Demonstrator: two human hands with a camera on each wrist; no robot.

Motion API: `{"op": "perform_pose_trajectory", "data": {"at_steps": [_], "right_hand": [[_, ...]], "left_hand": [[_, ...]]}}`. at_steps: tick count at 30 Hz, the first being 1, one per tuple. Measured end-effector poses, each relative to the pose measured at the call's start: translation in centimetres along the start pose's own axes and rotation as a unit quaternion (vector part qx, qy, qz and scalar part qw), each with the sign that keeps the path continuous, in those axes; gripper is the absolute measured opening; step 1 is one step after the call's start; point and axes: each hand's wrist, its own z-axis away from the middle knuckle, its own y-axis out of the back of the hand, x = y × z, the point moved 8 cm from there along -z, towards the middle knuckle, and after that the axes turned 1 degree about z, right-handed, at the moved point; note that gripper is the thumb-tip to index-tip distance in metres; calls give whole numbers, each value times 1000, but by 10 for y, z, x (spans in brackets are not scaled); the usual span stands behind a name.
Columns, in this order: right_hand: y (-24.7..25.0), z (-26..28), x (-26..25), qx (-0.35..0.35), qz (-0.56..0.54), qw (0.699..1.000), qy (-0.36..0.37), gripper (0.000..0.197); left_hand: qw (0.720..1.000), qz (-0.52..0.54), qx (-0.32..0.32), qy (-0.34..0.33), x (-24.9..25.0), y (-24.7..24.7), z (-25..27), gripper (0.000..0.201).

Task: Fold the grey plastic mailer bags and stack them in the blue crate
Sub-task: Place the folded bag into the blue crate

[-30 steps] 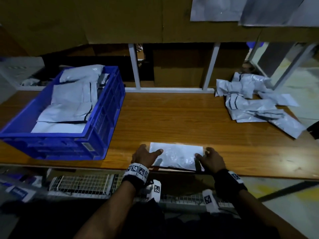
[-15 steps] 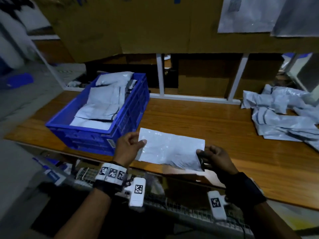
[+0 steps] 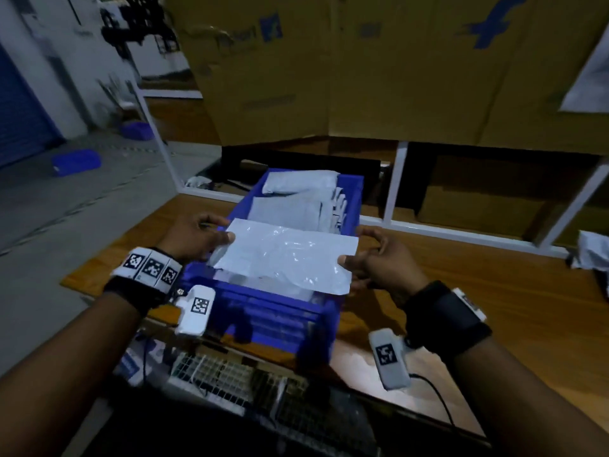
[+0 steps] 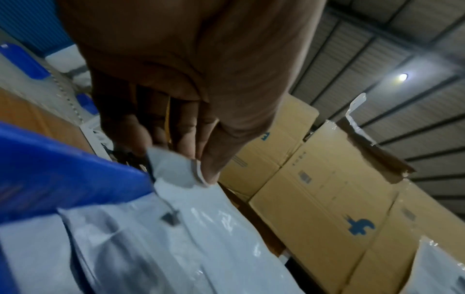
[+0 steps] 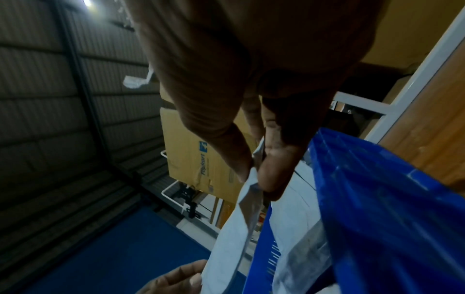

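Note:
A folded grey mailer bag (image 3: 286,255) hangs flat over the near half of the blue crate (image 3: 273,308). My left hand (image 3: 211,240) pinches its left edge between thumb and fingers, seen close in the left wrist view (image 4: 198,171). My right hand (image 3: 357,258) pinches the right edge, thumb on top (image 5: 251,171). Several folded grey bags (image 3: 296,206) lie stacked inside the crate beneath it. The same held bag (image 4: 191,228) fills the lower left wrist view, and it hangs edge-on (image 5: 241,218) beside the crate wall (image 5: 377,208) in the right wrist view.
The crate stands on a wooden table (image 3: 494,291) at its left end. A heap of unfolded grey bags (image 3: 593,252) shows at the right edge. Large cardboard boxes (image 3: 395,77) and a white frame (image 3: 392,179) rise behind the table. A wire rack (image 3: 230,380) sits below the front edge.
Both hands lifted the folded bag off the table's front edge and carried it left, and it now hangs over the crate. The head view swung left with it.

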Motion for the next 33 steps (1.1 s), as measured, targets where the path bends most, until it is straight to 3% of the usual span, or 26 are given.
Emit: {"op": "perform_pose_trajectory", "data": {"at_steps": [3,9,14,23,27,31,33], "right_hand": [[-35,-31,-9,20,67,998,-10,69],[-67,-58,6,25,208,974,-91,50],[-80,-73,16,38,216,966,-137,44],[-105,-92,32,-42,343,919,-189,52],[-107,-94,25,-76,411,891,-180,49],[-103,-95,10,-70,544,828,-120,47],[-100,-96,9,-64,543,830,-110,40]], "left_hand": [[998,-39,-46,13,-19,20,-41,33],[988,-102,-119,15,-48,20,-80,34],[986,-102,-133,-11,-59,16,-96,33],[982,-65,-175,-24,-62,12,-103,31],[983,-64,-170,-35,-62,10,-98,32],[983,-68,-163,-44,-58,8,-92,32],[983,-79,-161,-48,-57,7,-91,33]]}}
